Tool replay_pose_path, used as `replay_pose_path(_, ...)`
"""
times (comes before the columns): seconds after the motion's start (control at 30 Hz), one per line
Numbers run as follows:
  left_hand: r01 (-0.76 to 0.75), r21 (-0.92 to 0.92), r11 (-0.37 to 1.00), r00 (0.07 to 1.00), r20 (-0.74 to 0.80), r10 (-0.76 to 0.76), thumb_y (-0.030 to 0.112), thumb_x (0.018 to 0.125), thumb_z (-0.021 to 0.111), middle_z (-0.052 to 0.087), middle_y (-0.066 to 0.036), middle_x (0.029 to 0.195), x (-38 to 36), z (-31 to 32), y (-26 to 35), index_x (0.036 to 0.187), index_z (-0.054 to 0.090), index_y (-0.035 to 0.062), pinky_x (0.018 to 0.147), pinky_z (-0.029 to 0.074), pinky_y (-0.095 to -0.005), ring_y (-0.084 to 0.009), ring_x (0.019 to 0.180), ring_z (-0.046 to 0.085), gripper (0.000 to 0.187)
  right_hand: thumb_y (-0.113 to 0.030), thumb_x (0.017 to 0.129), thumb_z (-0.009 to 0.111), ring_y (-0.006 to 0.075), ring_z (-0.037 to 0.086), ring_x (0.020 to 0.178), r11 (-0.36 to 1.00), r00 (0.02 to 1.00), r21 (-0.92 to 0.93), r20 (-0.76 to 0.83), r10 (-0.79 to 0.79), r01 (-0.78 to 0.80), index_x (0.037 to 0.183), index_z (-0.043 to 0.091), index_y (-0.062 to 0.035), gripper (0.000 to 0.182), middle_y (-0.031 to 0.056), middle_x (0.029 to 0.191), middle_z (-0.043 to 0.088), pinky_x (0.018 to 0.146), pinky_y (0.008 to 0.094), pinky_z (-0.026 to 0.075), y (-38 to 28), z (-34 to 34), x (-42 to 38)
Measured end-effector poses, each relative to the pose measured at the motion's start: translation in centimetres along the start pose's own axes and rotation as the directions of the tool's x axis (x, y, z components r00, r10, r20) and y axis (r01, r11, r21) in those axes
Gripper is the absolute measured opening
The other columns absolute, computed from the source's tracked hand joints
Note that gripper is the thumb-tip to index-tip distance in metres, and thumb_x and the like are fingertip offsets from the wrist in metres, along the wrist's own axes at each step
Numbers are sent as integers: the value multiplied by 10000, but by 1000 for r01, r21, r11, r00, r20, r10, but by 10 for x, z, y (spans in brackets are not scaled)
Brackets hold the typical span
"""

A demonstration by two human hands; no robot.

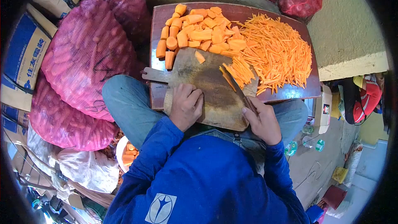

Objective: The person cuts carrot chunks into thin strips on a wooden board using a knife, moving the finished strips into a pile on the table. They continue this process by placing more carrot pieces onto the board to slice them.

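Note:
My right hand [264,120] grips the handle of a knife [239,89], its dark blade slanting up and left over the board. Against the blade lies a small bundle of carrot strips [241,71]. My left hand [185,105] rests on the left part of the worn wooden cutting board [213,99], fingers curled in and no object visible in them. One carrot slice [200,57] lies near the board's top edge. Behind it are peeled carrot chunks [201,34], and at the right a large heap of carrot strips [277,49].
The board sits on a dark red low table [290,95] over my crossed legs. A wooden handle [155,76] sticks out left of the board. Full pink mesh sacks [89,58] stand at left, near a white bowl of carrots [121,151]. Plastic bottles [291,148] lie right.

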State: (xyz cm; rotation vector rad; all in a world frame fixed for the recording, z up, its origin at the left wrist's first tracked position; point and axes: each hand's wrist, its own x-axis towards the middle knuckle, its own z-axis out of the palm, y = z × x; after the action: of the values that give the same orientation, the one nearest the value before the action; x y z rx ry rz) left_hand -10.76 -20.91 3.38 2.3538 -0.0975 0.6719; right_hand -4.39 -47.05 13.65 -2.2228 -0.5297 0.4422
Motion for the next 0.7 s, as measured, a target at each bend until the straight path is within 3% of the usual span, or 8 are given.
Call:
replay_pose_path(0.17, -2, 13, 1000, 1000, 9, 1, -1, 815, 780, 596, -126, 968, 1, 1, 2, 981, 706, 28, 809, 446, -479, -364, 927, 574, 184, -131, 993, 703, 476, 727, 901, 1000, 996, -2, -88, -23, 23, 1284, 666, 13, 326, 279, 983, 723, 771, 443, 579, -10, -7, -10)
replay_pose_path(0.37, 31, 32, 999, 998, 44, -33, 3, 819, 777, 602, -135, 982, -1, 2, 0, 1001, 711, 26, 815, 450, -484, -378, 933, 581, 194, -175, 994, 712, 489, 730, 928, 993, 994, 82, 69, -87, 81, 1287, 672, -1, 343, 277, 1000, 738, 786, 488, 586, -3, 11, -12)
replay_pose_path(0.47, 13, 22, 1000, 999, 29, -14, 4, 823, 776, 606, -139, 989, 1, 2, 0, 1000, 714, 27, 818, 453, -487, -385, 936, 585, 189, -202, 1002, 702, 502, 722, 918, 1000, 986, 15, 164, 22, -24, 1275, 673, -10, 335, 279, 980, 735, 778, 527, 579, -2, 16, -6)
replay_pose_path(0.53, -4, 28, 1000, 1000, 24, 3, 3, 824, 775, 609, -143, 993, 0, 1, 1, 997, 715, 28, 819, 455, -488, -388, 937, 586, 184, -156, 1000, 702, 420, 668, 698, 987, 992, 131, 76, -99, 88, 1234, 673, 16, 291, 249, 807, 641, 658, 455, 527, 0, 15, -8)
replay_pose_path(0.57, 15, 31, 999, 999, 37, -16, 6, 827, 779, 613, -144, 986, 0, 1, 0, 991, 717, 29, 818, 456, -485, -385, 931, 590, 177, -156, 1000, 702, 420, 668, 698, 987, 993, 134, 68, -100, 91, 1234, 673, 16, 291, 249, 807, 641, 658, 455, 527, 2, 15, -7)
replay_pose_path(0.7, 83, 24, 996, 994, 69, -85, 17, 831, 792, 631, -132, 936, 13, -5, 5, 975, 719, 31, 810, 456, -472, -369, 905, 607, 162, -224, 1022, 677, 498, 707, 823, 994, 986, -9, 127, -106, 108, 1210, 630, -4, 292, 286, 881, 705, 719, 555, 555, 7, 15, -6)
